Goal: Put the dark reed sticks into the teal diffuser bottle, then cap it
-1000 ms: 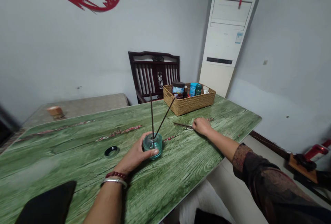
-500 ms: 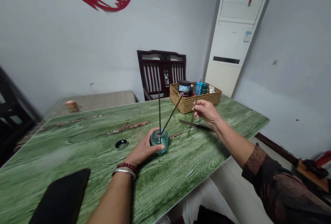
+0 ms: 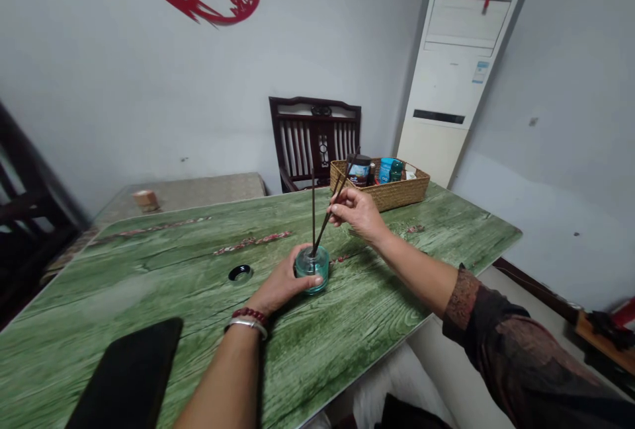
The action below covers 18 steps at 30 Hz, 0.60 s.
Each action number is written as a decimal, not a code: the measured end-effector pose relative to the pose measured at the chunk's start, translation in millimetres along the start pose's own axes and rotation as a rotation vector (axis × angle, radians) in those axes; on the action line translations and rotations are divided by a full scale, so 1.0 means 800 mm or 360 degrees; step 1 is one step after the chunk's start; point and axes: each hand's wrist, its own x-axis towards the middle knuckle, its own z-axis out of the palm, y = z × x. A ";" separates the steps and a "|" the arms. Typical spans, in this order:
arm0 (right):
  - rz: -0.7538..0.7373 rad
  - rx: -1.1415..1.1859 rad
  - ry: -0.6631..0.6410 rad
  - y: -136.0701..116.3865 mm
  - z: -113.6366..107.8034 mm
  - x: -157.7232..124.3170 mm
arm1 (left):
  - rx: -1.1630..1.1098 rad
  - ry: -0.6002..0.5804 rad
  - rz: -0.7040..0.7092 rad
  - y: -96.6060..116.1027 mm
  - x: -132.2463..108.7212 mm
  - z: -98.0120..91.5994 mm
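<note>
A small teal glass bottle (image 3: 312, 268) stands on the green wood-grain table (image 3: 188, 283), and my left hand (image 3: 280, 282) is wrapped round its near side. Dark reed sticks (image 3: 313, 211) stand in the bottle's neck, one upright, others leaning right. My right hand (image 3: 358, 212) pinches a dark reed stick (image 3: 333, 202) above the bottle; its lower end reaches the bottle's mouth. A black bottle cap (image 3: 240, 273) lies on the table to the left of the bottle.
A wicker basket (image 3: 397, 192) with jars and bottles sits at the table's far right. A dark wooden chair (image 3: 314, 138) stands behind the table, a white floor air conditioner (image 3: 456, 78) in the corner. A black flat object (image 3: 126, 376) lies near the front left.
My right hand picked a reed stick up off the table at the right, lifted it and brought it left over the bottle. My left hand stayed on the bottle.
</note>
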 end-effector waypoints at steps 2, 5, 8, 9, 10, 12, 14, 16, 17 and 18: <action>0.0017 -0.0050 -0.0024 0.004 0.004 0.001 | 0.0001 -0.0015 0.0011 -0.002 0.000 0.000; 0.0053 -0.0173 -0.0077 0.011 0.012 -0.002 | -0.0005 -0.0026 0.0039 -0.004 0.002 0.000; 0.0068 -0.0389 -0.0165 0.015 0.019 -0.007 | -0.0009 -0.0016 0.0060 -0.004 0.002 0.000; 0.0063 -0.0468 -0.0189 0.016 0.021 -0.009 | -0.0006 -0.0012 0.0066 -0.003 0.002 0.000; 0.0054 -0.0541 -0.0206 0.016 0.021 -0.011 | 0.0000 -0.0011 0.0068 -0.002 0.002 -0.001; 0.0036 -0.0655 -0.0222 0.015 0.019 -0.014 | 0.0010 -0.0016 0.0065 0.002 0.001 -0.001; 0.0023 -0.0716 -0.0227 0.012 0.012 -0.016 | 0.0005 -0.0019 0.0048 0.005 0.001 -0.001; 0.0008 -0.0741 -0.0216 0.005 0.000 -0.018 | -0.0007 -0.0017 0.0028 0.006 0.001 -0.001; 0.0001 -0.0749 -0.0204 0.001 -0.008 -0.020 | -0.0009 -0.0016 0.0020 0.006 0.001 -0.001; -0.0004 -0.0758 -0.0182 -0.003 -0.016 -0.021 | -0.0008 -0.0018 0.0015 0.005 0.002 -0.001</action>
